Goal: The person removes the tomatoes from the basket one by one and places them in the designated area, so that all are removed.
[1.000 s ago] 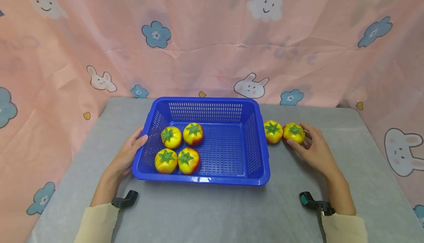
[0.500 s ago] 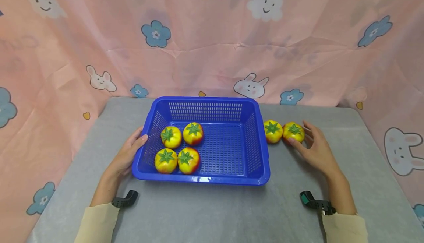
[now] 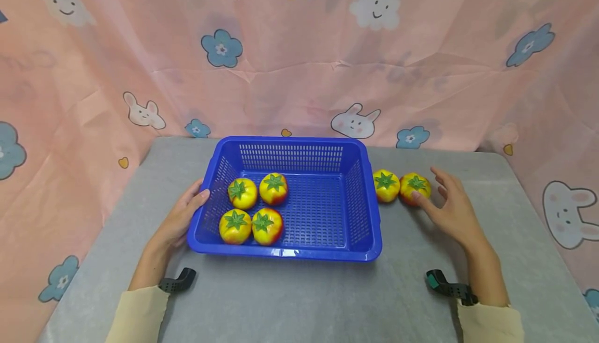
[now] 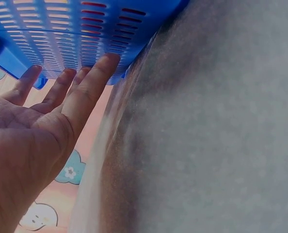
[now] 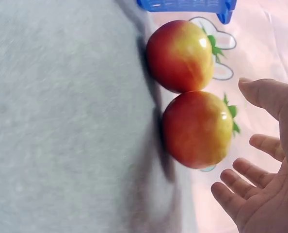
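A blue plastic basket stands on the grey table, with several yellow-and-red toy tomatoes in its left half. My left hand rests against the basket's left side, thumb at the rim. Its fingers lie fairly straight against the slotted wall in the left wrist view. Right of the basket, two more tomatoes touch side by side: a nearer-to-basket one and an outer one. My right hand is spread beside the outer tomato, thumb overlapping it in the head view. The right wrist view shows a gap between them.
Grey cloth covers the table. A pink printed curtain hangs behind and at both sides. Each wrist wears a black strap mount, such as the right one.
My right hand has drawn back a little to the right, its fingers spreading away from the outer tomato. The left hand, basket and tomatoes have stayed in place.
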### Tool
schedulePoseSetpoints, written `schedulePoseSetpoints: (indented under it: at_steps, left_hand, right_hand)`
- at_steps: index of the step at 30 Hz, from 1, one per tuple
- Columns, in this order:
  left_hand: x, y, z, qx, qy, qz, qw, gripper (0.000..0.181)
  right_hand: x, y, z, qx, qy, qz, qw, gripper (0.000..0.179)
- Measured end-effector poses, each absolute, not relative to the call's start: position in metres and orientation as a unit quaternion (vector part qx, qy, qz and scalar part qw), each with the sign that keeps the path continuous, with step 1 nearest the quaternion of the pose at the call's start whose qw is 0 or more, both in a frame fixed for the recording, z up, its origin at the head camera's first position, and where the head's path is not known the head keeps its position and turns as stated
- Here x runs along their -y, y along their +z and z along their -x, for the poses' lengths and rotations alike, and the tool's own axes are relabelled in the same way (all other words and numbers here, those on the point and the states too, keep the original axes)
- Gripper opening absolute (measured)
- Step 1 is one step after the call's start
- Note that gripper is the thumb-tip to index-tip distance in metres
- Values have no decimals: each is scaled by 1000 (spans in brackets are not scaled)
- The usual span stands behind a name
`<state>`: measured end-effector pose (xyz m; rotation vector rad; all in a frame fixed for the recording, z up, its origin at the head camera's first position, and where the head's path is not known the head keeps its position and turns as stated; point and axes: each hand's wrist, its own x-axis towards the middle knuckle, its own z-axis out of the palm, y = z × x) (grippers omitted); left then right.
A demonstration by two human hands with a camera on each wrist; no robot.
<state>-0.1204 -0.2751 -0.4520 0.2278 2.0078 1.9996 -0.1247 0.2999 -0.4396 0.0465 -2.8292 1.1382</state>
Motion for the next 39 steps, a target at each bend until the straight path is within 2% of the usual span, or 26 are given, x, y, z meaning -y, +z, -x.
schedulePoseSetpoints:
  at_steps: [10, 18, 26, 39]
  left_hand:
    - [270, -450, 123, -676, 718, -75, 146, 46]
    - [271, -450, 127, -684, 711, -75, 148, 53]
    - [270, -457, 124, -684, 708, -75, 159, 53]
    - [273, -453, 118, -680, 713, -77, 154, 54]
  right_hand:
    - [-298, -420, 121, 924, 369, -46, 91, 76]
    - [-294, -409, 116, 920, 369, -61, 120, 73]
    - [-285, -394, 108, 924, 355, -69, 125, 80]
    - [-232, -368, 112, 926, 320, -169, 110, 84]
